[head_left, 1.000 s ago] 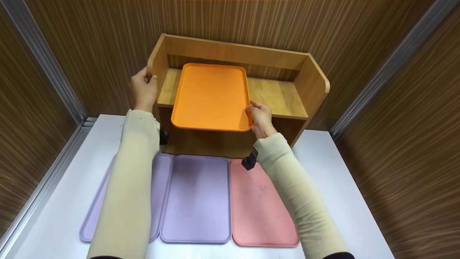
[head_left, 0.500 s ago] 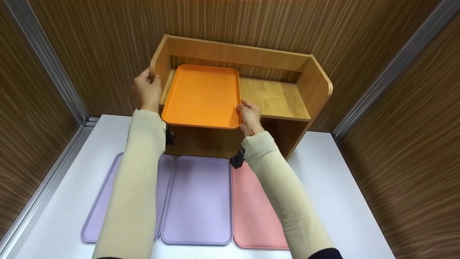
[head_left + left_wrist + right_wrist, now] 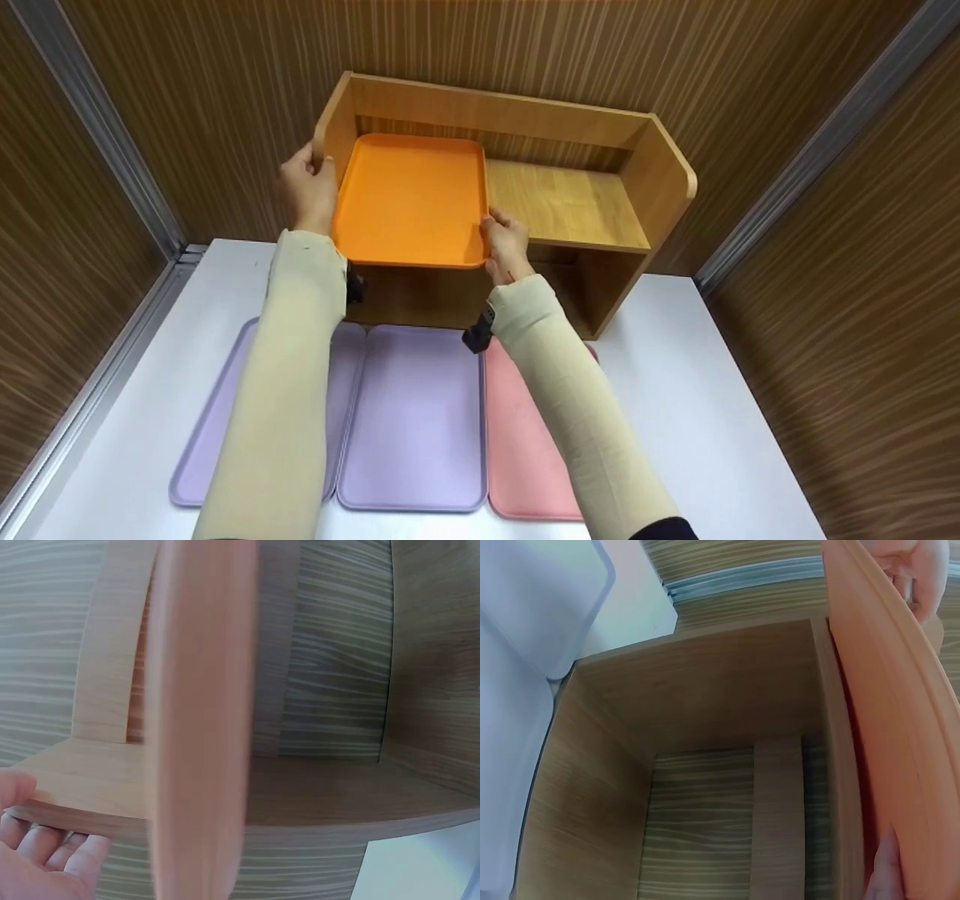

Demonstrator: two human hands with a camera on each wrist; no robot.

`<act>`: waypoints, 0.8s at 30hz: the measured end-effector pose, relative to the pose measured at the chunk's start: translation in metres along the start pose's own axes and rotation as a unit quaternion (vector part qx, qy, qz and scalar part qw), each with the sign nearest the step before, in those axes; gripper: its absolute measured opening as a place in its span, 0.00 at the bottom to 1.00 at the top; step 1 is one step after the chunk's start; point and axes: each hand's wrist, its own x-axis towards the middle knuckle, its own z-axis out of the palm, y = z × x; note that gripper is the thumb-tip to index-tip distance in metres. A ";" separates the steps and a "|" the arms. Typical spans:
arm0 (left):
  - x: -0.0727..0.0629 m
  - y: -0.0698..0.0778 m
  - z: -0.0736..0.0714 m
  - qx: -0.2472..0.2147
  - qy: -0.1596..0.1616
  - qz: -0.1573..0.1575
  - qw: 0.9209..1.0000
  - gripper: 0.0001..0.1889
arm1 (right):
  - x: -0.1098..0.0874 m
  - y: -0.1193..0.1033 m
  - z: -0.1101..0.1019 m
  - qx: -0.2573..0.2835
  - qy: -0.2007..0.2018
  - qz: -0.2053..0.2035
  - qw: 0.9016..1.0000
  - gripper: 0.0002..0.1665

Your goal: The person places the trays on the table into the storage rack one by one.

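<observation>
An orange tray lies at the left end of the upper shelf of a wooden shelf unit, its near edge jutting out past the shelf's front. My right hand pinches the tray's right edge near the front corner. At the unit's left side panel, my left hand grips the front edge between thumb and fingers. That grip on the panel also shows in the left wrist view, with curled fingers under the board. In the right wrist view the tray's side sits over the lower compartment.
In front of the unit, two purple trays, one in the middle and one partly under the left sleeve, lie on the white table. A pink tray lies to their right, partly covered by the right arm. Wood-grain walls enclose the table.
The orange tray has slid left along the upper shelf, toward the left panel, with my right hand still holding its edge. My left hand keeps its grip on the panel.
</observation>
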 end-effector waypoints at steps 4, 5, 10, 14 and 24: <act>-0.001 0.001 0.001 0.000 -0.004 0.007 1.000 0.18 | -0.002 -0.002 0.000 -0.013 -0.006 0.000 1.000 0.26; -0.001 0.001 0.001 0.001 -0.003 0.010 1.000 0.18 | -0.002 -0.002 0.000 -0.017 -0.008 -0.003 1.000 0.27; -0.001 0.001 0.000 -0.013 -0.008 0.007 1.000 0.18 | -0.007 -0.003 0.002 -0.041 -0.016 -0.016 0.999 0.27; -0.001 -0.001 -0.001 -0.005 -0.015 0.012 1.000 0.18 | -0.008 -0.003 0.002 -0.059 -0.015 -0.015 0.998 0.26; 0.002 -0.002 -0.004 0.017 -0.029 0.019 0.999 0.19 | -0.008 -0.004 -0.002 -0.073 -0.032 -0.004 0.997 0.27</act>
